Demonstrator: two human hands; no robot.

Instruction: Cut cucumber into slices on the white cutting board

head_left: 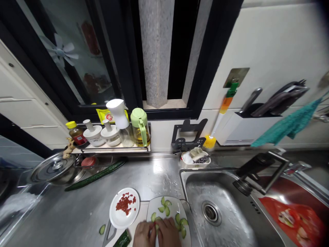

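Observation:
My left hand [144, 235] and my right hand [168, 233] lie side by side at the bottom edge, over a white plate [177, 207] that carries several cucumber slices [164, 205]. Both hands have their fingers curled down onto the plate, pressed together around slices near its middle. A cut cucumber piece [122, 240] lies on the cutting board [109, 235] just left of my left hand. A small white plate with chopped red chilli [124, 207] stands to the left of the cucumber plate. One loose slice [102, 229] rests on the counter.
A whole cucumber [96, 175] lies on the steel counter behind the plates. A pot with a lid [55, 168] stands at the left, with a condiment rack [113, 132] behind it. The sink [221, 206] and black faucet [259, 171] are at the right. A red bag [295, 216] lies far right.

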